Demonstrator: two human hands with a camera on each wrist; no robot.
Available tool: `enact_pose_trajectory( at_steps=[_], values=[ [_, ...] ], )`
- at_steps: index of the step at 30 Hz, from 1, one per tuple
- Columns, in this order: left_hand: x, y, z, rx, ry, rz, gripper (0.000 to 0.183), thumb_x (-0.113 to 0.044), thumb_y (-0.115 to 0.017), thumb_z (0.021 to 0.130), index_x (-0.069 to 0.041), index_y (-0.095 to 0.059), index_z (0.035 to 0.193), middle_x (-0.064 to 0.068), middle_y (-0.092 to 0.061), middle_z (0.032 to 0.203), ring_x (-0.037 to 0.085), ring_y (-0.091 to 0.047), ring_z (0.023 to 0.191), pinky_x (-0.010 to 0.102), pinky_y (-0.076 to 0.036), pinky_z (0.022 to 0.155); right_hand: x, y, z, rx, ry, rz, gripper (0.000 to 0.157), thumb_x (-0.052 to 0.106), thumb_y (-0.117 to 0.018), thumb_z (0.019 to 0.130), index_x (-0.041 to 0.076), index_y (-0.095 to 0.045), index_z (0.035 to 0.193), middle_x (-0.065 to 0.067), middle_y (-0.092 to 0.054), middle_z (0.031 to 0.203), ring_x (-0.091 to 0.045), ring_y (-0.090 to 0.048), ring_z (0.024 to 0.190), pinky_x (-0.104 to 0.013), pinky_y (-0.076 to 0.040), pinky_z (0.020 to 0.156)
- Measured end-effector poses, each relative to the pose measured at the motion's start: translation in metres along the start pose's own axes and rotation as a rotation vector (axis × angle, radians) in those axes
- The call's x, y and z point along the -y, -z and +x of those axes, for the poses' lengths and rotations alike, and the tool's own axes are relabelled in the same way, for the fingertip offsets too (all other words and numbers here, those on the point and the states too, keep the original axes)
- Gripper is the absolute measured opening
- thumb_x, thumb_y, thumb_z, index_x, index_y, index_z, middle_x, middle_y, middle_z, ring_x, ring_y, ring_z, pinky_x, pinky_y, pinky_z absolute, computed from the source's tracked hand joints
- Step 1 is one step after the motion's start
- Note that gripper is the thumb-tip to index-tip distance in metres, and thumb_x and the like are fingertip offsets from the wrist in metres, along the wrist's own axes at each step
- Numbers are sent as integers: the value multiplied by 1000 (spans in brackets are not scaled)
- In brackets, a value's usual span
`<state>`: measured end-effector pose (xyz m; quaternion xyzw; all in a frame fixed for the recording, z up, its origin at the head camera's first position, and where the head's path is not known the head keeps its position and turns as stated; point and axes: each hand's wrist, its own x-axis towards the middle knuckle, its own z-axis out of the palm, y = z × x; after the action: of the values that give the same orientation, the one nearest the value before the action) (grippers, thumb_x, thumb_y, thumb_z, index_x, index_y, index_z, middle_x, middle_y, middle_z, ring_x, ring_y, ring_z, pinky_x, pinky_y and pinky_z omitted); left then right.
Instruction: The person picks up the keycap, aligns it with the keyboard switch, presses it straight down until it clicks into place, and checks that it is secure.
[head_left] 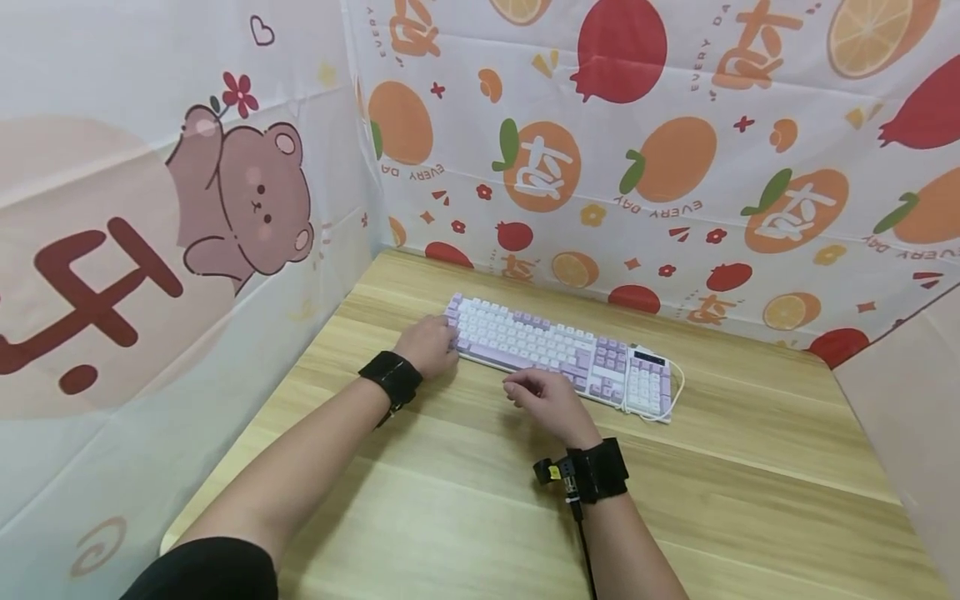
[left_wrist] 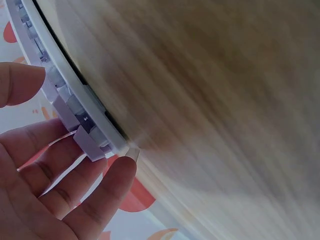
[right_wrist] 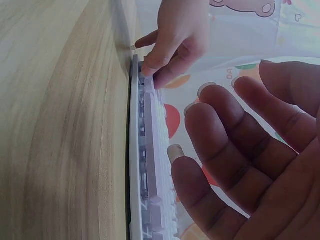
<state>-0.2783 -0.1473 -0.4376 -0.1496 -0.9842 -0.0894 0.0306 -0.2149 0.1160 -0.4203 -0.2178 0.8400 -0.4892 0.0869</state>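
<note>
A full-size keyboard [head_left: 517, 339] with white and lilac keycaps lies on the wooden table. My left hand [head_left: 429, 346] is at its left end. In the left wrist view, that hand's thumb [left_wrist: 21, 82] is at the front edge of the keyboard [left_wrist: 75, 95], and the fingers [left_wrist: 100, 200] meet its end corner. My right hand [head_left: 553, 404] hovers just in front of the keyboard's middle, fingers loosely bent and holding nothing. The right wrist view shows its fingers [right_wrist: 220, 135] apart from the keycaps [right_wrist: 156, 150]. A white cable [head_left: 678, 375] loops around the keyboard's right end.
The light wood table [head_left: 750, 467] runs up to a fruit-print cloth [head_left: 675, 167] at the back. A bear-print cloth [head_left: 247, 200] hangs along the left. Black straps [head_left: 392, 379] sit on both wrists, and a thin black cord [head_left: 585, 542] trails from the right one.
</note>
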Motion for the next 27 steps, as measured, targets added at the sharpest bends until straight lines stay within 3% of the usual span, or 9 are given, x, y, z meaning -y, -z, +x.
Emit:
enact_pose_trajectory(
  at_steps=[4,8,13,17,27],
  values=[
    [3,-1,0,-9,22,-35,22,-21,-64,85,-7,-71,100,3,-56,85,20,-51,78,33,-44,64,1,-1,1,2,7,-7,17,37,-62,96,27,-74,103,8,-70,89,-17,-67,83,-36,-54,72],
    [8,-2,3,-34,27,-105,26,-20,-64,88,-6,-72,109,5,-60,89,21,-53,80,34,-45,66,1,4,4,-15,17,-17,20,38,-62,97,24,-74,104,6,-70,90,-17,-66,83,-36,-53,72],
    [13,3,8,-61,101,-198,26,-19,-66,91,-6,-73,112,10,-66,103,25,-62,92,41,-53,80,-6,11,6,-41,-48,-11,29,41,-61,97,17,-74,107,6,-71,93,-15,-66,85,-36,-53,74],
    [12,5,10,-53,138,-173,25,-17,-64,93,-6,-74,112,13,-64,106,26,-63,93,43,-54,80,-12,14,6,-53,-98,-16,34,43,-61,96,14,-74,108,4,-71,95,-16,-66,88,-37,-53,76],
    [-3,7,10,-50,133,-152,18,-14,-64,92,-8,-77,102,14,-64,98,26,-62,85,42,-53,75,-34,32,2,-165,-228,-149,34,37,-62,96,15,-69,120,-7,-65,122,-26,-61,113,-47,-48,98]
  ],
)
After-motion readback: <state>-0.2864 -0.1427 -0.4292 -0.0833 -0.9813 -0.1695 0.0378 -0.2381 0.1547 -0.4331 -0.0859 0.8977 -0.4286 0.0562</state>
